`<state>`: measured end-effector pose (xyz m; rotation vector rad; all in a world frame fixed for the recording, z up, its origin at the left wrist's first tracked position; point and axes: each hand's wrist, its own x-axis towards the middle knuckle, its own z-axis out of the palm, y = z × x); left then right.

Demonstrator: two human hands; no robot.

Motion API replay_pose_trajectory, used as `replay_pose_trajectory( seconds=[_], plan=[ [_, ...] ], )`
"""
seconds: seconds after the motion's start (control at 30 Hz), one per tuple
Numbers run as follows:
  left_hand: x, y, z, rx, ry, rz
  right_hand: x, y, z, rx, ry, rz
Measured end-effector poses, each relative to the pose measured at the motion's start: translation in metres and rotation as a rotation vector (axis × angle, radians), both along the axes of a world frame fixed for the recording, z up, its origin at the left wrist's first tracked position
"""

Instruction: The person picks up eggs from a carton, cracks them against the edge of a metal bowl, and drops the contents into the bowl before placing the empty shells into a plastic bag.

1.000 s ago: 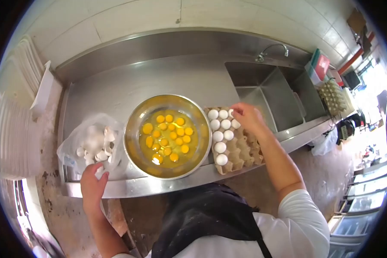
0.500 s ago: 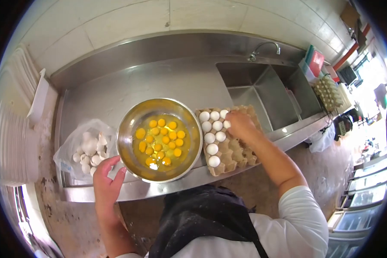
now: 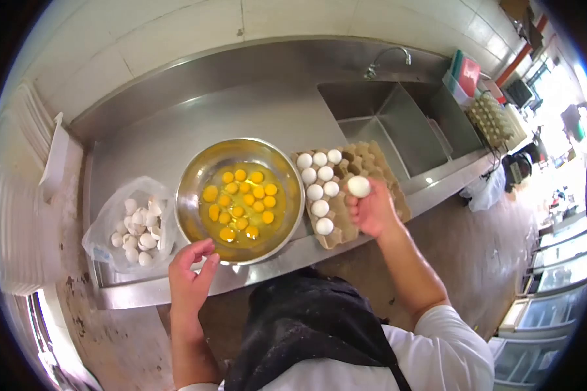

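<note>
A white egg [image 3: 359,186] is held in my right hand [image 3: 373,210], over the near right part of a cardboard egg tray [image 3: 388,171]. Several white eggs stand in the tray's left columns. Left of it, a round metal bowl [image 3: 195,156] contains many raw yolks in egg white. My left hand [image 3: 193,274] is at the bowl's lower left rim, thumb and fingers apart, with nothing in it. A clear plastic bag [image 3: 104,241] of white eggshells [image 3: 137,225] lies left of the bowl.
The steel counter [image 3: 241,111] has a double sink [image 3: 404,124] with a faucet [image 3: 388,58] at the right. Beyond the sink are stacked egg trays [image 3: 491,120] and a red item [image 3: 468,77]. White stacked plastic items [image 3: 23,221] stand at the far left.
My right hand has lifted an egg out of the tray and moved toward the near edge. My left hand has shifted right, from beside the shell bag to the bowl's near rim.
</note>
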<state>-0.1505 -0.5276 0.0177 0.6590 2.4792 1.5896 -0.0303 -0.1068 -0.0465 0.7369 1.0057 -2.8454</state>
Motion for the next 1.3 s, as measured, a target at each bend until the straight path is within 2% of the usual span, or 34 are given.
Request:
replay_pose_trajectory(
  seconds=[0.03,0.1,0.17,0.23,0.27,0.33,0.57,0.63,0.7,0.83,0.97,1.1,1.17,1.3],
  plan=[
    [0.0,0.003,0.001,-0.006,-0.009,-0.01,0.007,-0.026,0.01,-0.059,-0.02,0.01],
    [-0.001,0.007,0.007,-0.093,0.055,-0.111,0.021,-0.077,0.034,0.224,-0.169,-0.068],
    [0.0,0.011,0.011,-0.097,0.067,-0.142,0.045,-0.113,0.022,0.288,-0.117,-0.084],
    [0.002,0.012,0.012,-0.096,0.087,-0.177,0.069,-0.149,-0.013,1.174,0.116,-0.285],
    [0.002,0.012,0.013,-0.09,0.088,-0.189,0.078,-0.153,-0.021,1.172,0.109,-0.293],
    [0.002,0.012,0.014,-0.081,0.092,-0.204,0.089,-0.157,-0.028,1.776,0.272,-0.144],
    [0.003,0.004,0.01,-0.114,0.067,-0.214,0.081,-0.164,-0.03,1.856,0.235,-0.201],
    [0.002,0.005,0.007,-0.101,0.059,-0.203,0.077,-0.162,-0.037,1.828,0.189,-0.057],
    [0.006,0.006,0.004,-0.083,-0.006,-0.224,0.071,-0.16,-0.028,1.878,0.233,-0.025],
    [0.007,0.016,-0.006,0.015,-0.079,-0.261,0.041,-0.171,0.024,1.76,0.392,-0.14],
    [0.0,0.03,0.006,-0.009,0.0,-0.246,0.023,-0.168,0.048,1.719,0.538,-0.162],
    [-0.005,0.027,0.013,0.008,-0.001,-0.204,0.046,-0.151,0.024,1.759,0.49,-0.06],
    [-0.01,0.024,0.008,-0.003,-0.026,-0.198,0.058,-0.145,0.008,1.799,0.319,0.094],
    [-0.01,0.029,-0.004,-0.025,-0.101,-0.17,0.066,-0.139,-0.006,1.835,0.265,0.15]
  ],
)
